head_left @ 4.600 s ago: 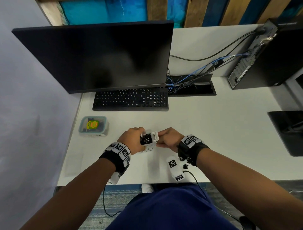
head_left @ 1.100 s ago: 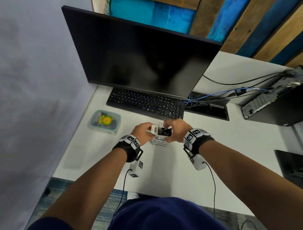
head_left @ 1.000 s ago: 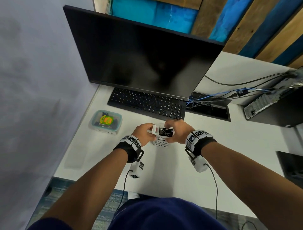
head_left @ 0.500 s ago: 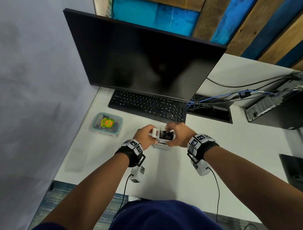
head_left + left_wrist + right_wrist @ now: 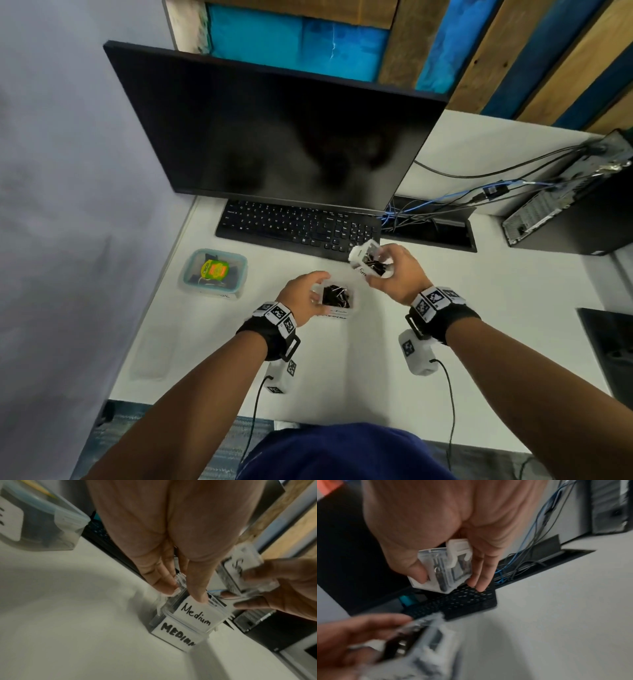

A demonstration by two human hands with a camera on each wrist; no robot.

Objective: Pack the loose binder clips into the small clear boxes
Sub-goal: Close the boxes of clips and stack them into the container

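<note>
Two small clear boxes of black binder clips stand stacked on the white desk [image 5: 445,308]. The upper box [image 5: 337,297] [image 5: 197,615] reads "Medium"; the lower box [image 5: 176,631] reads "MEDIUM". My left hand [image 5: 317,291] [image 5: 181,592] holds the upper box, thumb on its label side and fingertips [image 5: 164,586] on its left latch. My right hand [image 5: 387,270] [image 5: 447,578] grips another small clear box [image 5: 371,262] [image 5: 440,572] of clips, held above the desk just before the keyboard's right end. Its white latch faces the wrist. The stack is a blur in the right wrist view.
A lidded clear tub [image 5: 214,274] with a yellow-green item sits at the left. The keyboard [image 5: 301,229] and dark monitor [image 5: 274,137] stand behind the hands. A cable tray [image 5: 431,226] and computer tower [image 5: 575,205] are at the right rear.
Both hands were together on the top box of the stack. My right hand has lifted that box off, up and to the right. My left hand stays on the stack.
</note>
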